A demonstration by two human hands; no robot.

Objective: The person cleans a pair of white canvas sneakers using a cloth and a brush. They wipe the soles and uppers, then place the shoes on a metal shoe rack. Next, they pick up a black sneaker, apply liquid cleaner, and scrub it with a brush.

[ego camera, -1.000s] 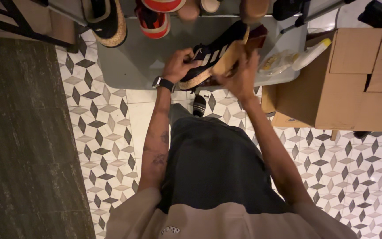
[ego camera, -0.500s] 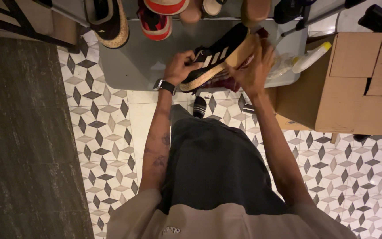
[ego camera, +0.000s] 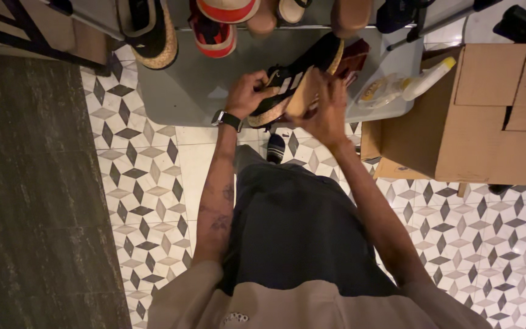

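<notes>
A black sneaker [ego camera: 302, 70] with white stripes and a tan sole is held over a grey shelf [ego camera: 196, 91]. My left hand [ego camera: 248, 92], with a watch on the wrist, grips the shoe's heel end. My right hand [ego camera: 327, 106] holds a tan insole [ego camera: 301, 96] pressed against the shoe's side. A dark red shoe [ego camera: 355, 56] shows just behind the sneaker.
Several shoes line the shelf's far edge, including a black and tan one [ego camera: 150, 33] and a red and white one [ego camera: 214, 30]. A white bottle [ego camera: 427, 78] and plastic wrap lie at the shelf's right. A cardboard box [ego camera: 488, 109] stands at right. Patterned tile floor [ego camera: 141, 183] lies below.
The sneaker has tilted and shifted slightly in my hands. My right hand has moved down along the shoe's side with the insole.
</notes>
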